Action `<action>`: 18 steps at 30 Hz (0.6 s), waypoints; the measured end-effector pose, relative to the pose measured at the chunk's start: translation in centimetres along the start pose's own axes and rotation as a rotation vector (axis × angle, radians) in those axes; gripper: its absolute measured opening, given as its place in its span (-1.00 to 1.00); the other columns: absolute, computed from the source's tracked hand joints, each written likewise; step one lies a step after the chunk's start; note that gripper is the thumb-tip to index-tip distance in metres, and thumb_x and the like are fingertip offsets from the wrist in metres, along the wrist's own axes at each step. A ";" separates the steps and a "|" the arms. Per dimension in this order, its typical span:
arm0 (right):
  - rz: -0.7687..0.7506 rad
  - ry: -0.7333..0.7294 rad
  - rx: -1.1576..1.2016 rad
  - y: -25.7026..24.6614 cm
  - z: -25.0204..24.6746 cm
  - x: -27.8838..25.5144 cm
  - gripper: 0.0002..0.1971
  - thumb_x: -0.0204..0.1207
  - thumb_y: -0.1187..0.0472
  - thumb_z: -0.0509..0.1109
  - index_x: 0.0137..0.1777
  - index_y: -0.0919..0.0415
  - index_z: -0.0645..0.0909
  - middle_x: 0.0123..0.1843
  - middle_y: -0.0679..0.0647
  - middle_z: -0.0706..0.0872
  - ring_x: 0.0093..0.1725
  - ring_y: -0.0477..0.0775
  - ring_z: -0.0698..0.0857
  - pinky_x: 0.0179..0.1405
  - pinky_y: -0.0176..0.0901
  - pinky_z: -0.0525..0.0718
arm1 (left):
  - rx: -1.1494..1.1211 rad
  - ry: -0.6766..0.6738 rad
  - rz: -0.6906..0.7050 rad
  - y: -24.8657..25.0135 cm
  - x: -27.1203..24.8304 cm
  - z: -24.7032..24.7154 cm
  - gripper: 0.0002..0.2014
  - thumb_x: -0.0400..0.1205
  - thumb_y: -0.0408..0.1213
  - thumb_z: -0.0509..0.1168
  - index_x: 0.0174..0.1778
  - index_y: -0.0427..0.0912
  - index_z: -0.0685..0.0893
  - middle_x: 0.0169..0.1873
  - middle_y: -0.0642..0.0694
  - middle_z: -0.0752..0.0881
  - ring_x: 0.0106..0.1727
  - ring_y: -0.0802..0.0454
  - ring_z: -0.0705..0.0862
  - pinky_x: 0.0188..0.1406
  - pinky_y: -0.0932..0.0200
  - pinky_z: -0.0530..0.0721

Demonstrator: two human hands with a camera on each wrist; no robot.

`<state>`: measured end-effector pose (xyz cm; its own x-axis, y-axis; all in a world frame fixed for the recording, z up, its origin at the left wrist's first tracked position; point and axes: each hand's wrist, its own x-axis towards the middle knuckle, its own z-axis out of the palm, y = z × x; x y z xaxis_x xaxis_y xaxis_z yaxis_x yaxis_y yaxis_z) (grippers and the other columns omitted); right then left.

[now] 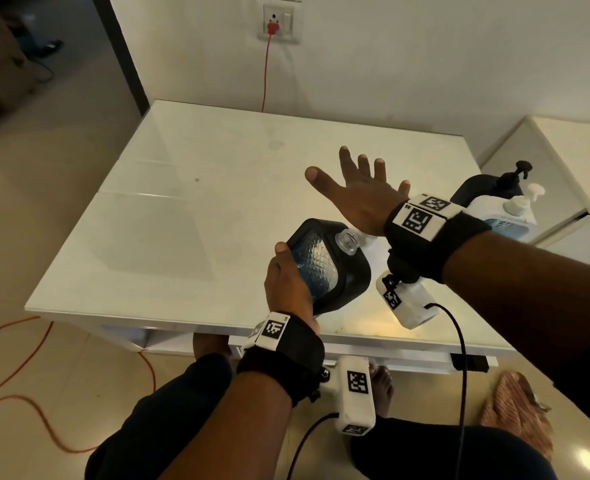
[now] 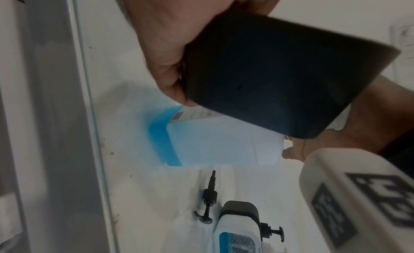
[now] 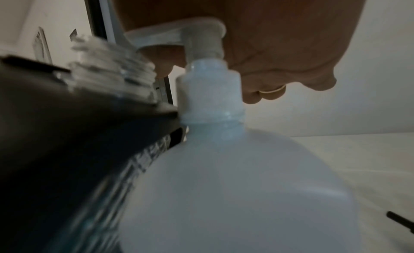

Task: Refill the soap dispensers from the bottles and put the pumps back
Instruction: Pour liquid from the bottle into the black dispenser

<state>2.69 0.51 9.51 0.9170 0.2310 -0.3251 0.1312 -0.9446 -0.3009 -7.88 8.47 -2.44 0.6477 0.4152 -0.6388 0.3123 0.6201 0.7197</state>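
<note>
My left hand (image 1: 286,282) grips a black soap dispenser (image 1: 324,265) with a clear textured window. It is tilted over the table's front edge, pump off, and its open threaded neck (image 1: 347,239) points right. My right hand (image 1: 359,192) is open with fingers spread. In the right wrist view its palm (image 3: 280,44) rests on the white pump head (image 3: 201,37) of a translucent refill bottle (image 3: 235,186), whose spout sits beside the dispenser's neck (image 3: 112,67). The left wrist view shows blue liquid low in that bottle (image 2: 224,141). A loose black pump (image 2: 209,200) lies on the table.
A second dispenser with a black pump (image 1: 515,174) and a white pump bottle (image 1: 525,199) stand together at the table's right edge. A white cabinet (image 1: 581,161) stands to the right. The white glass table (image 1: 200,202) stretches left and back. A red cable (image 1: 267,74) hangs from the wall socket.
</note>
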 end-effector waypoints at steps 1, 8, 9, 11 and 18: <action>-0.003 -0.013 0.010 -0.1 -0.2 0.0 0.05 0.37 -0.72 -0.25 0.78 -0.17 -0.32 0.83 0.05 -0.25 0.78 0.19 -0.31 0.58 0.56 -0.35 | -0.008 -0.002 -0.005 0.0 -0.1 0.0 -0.65 0.79 0.34 0.10 0.10 0.20 0.62 0.35 -0.18 0.72 0.30 -0.30 0.73 0.39 -0.35 0.73; -0.004 -0.019 0.037 0.0 -0.5 -0.1 0.05 0.39 -0.71 -0.24 0.78 -0.16 -0.32 0.83 0.05 -0.25 0.78 0.18 -0.31 0.59 0.56 -0.31 | 0.005 -0.002 0.012 -0.2 0.1 0.0 -0.52 0.58 0.52 0.11 0.02 0.25 0.67 0.32 -0.13 0.75 0.29 -0.30 0.75 0.36 -0.36 0.74; -0.009 -0.014 0.026 0.0 -0.3 -0.1 0.06 0.37 -0.73 -0.25 0.77 -0.16 -0.33 0.83 0.04 -0.24 0.78 0.17 -0.31 0.59 0.59 -0.31 | 0.004 0.000 0.011 -0.2 0.1 0.0 -0.46 0.47 0.58 0.11 0.01 0.27 0.68 0.32 -0.12 0.76 0.29 -0.29 0.76 0.35 -0.36 0.74; -0.014 -0.001 0.005 0.1 0.0 -0.1 0.08 0.34 -0.74 -0.26 0.77 -0.18 -0.33 0.83 0.04 -0.23 0.78 0.17 -0.32 0.59 0.61 -0.32 | 0.017 0.008 0.007 -0.6 0.5 0.0 -0.33 0.26 0.67 0.11 0.03 0.30 0.70 0.33 -0.10 0.77 0.30 -0.27 0.76 0.37 -0.35 0.73; -0.010 -0.042 0.051 -0.2 -0.1 -0.1 0.05 0.39 -0.72 -0.23 0.77 -0.17 -0.34 0.82 0.05 -0.28 0.77 0.18 -0.35 0.57 0.58 -0.35 | 0.052 -0.010 0.021 -0.6 0.0 -0.1 -0.27 0.20 0.69 0.08 0.08 0.31 0.67 0.35 -0.12 0.75 0.31 -0.29 0.75 0.37 -0.36 0.73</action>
<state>2.65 0.60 9.71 0.8988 0.2512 -0.3592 0.1200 -0.9292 -0.3496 -8.15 8.18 -2.94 0.6616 0.4211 -0.6204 0.3336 0.5757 0.7465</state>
